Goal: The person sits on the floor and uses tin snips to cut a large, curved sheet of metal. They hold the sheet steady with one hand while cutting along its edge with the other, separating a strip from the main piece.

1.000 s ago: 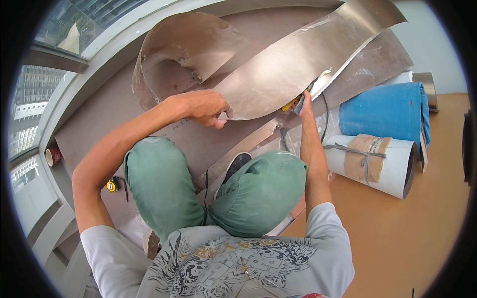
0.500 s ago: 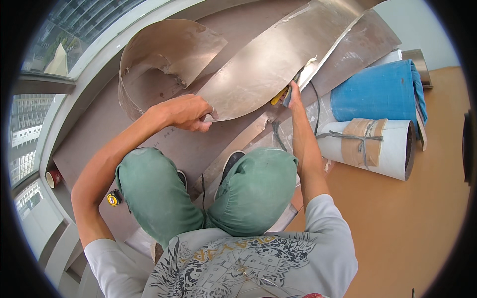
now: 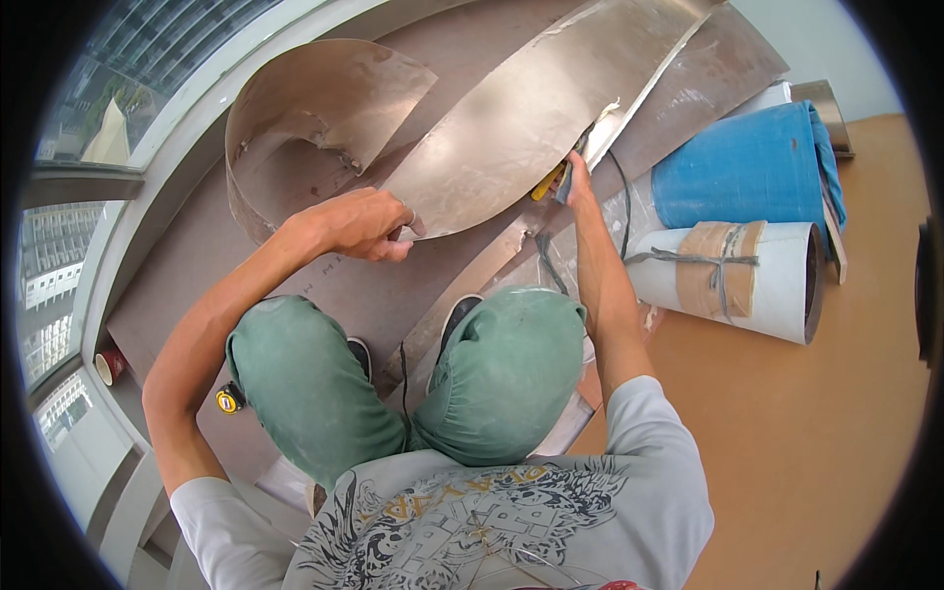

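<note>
A long, shiny bronze-coloured metal sheet lies slantwise in front of me, its near end curving up. My left hand pinches the sheet's near left corner between thumb and fingers. At the sheet's right edge, my right hand is closed around snips with yellow and grey handles. Their jaws are mostly hidden at the edge, beside a torn, whitish strip. To the left, a curled piece of the same sheet metal stands on edge with a ragged cut end.
On the right lie a blue roll and a white roll tied with dark cord. Another flat sheet extends behind the long one. A tape measure sits left of my knee, and a red cup by the window frame.
The view has shifted slightly. Both hands keep their holds on the sheet corner and the snips, with little visible movement of the sheet.
</note>
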Available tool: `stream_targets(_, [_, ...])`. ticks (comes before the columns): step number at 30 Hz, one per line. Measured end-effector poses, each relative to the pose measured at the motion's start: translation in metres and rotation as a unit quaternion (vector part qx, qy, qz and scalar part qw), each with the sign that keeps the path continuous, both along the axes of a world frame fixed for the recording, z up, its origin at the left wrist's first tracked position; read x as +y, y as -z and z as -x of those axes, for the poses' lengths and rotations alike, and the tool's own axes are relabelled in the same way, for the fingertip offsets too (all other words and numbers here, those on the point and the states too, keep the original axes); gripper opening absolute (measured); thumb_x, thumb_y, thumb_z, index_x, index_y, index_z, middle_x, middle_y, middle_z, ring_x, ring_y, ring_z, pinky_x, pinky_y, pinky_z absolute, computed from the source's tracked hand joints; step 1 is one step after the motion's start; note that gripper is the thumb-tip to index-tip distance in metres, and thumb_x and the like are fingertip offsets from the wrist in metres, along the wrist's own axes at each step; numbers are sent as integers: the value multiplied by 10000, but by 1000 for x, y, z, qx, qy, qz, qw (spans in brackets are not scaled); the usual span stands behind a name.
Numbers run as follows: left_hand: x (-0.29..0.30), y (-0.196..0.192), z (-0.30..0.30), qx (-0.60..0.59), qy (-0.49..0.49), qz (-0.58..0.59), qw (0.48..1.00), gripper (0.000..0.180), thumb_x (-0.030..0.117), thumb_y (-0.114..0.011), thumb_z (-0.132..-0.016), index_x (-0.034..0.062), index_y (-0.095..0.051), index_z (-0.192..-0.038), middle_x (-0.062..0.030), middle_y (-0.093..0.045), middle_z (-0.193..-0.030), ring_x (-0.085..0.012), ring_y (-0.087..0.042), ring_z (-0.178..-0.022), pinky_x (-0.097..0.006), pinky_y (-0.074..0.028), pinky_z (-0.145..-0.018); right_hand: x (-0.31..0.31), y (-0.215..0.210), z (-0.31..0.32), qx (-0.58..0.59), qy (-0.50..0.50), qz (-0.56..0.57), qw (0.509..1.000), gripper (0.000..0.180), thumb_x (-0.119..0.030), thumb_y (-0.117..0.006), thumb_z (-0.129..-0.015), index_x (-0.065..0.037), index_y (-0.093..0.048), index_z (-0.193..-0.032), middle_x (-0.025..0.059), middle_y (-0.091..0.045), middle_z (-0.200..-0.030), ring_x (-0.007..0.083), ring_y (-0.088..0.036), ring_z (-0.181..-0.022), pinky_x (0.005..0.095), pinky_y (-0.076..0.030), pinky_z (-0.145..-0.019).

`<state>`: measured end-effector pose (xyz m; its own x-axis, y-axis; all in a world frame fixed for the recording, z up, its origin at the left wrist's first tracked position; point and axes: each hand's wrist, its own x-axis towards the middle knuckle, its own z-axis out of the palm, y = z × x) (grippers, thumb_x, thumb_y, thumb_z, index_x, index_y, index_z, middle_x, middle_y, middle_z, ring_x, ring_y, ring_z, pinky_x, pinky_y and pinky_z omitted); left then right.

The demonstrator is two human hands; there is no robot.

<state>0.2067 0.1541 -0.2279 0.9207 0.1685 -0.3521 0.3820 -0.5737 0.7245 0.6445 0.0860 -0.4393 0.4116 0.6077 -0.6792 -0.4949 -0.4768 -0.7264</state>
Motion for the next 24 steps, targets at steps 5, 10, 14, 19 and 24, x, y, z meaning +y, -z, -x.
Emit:
stream_targets(5, [0,4,5,-20,-8,-1,1000,378,162,-608,-793,25,-685,-1137,-134,-690,-765,-296,-649,-686,-401,-525,-707,2,1,-1,-17,-18,7,1000,503,-493,-618,-779,-69,-613,-1048,116,-651,-956,314,-637,-870,449,-528,-814])
stream_targets(10, [-1,8,3,-10,-12,3,1000,378,174,-602,-804,20,-681,-1140,-123,-676,-744,-294,-640,-694,-402,-518,-701,-3,-3,1,-12,-15,-5,1000,479,-494,-606,-807,-74,-615,-1037,107,-644,-940,298,-637,-866,447,-534,-826])
stream_targets(14, [-1,8,6,-11,-11,-2,1000,375,182,-597,-811,15,-681,-1136,-122,-673,-743,-297,-637,-695,-401,-514,-697,0,-4,7,-25,-17,3,1000,462,-493,-606,-807,-79,-620,-1013,98,-648,-937,283,-630,-847,429,-533,-799])
stream_targets(19, [-2,5,5,-17,-13,-4,1000,364,181,-598,-813,21,-687,-1128,-124,-671,-739,-303,-634,-692,-405,-515,-706,0,-4,2,5,-15,20,1000,449,-425,-601,-806,-70,-605,-1083,106,-651,-998,280,-633,-917,440,-524,-844])
stream_targets(24, [-3,5,4,-24,-8,-19,1000,346,176,-600,-811,27,-698,-1107,-132,-668,-740,-316,-631,-700,-410,-512,-710,1,3,-6,-5,-9,3,1000,445,-365,-591,-797,-61,-597,-1123,104,-654,-1027,275,-634,-947,440,-521,-857])
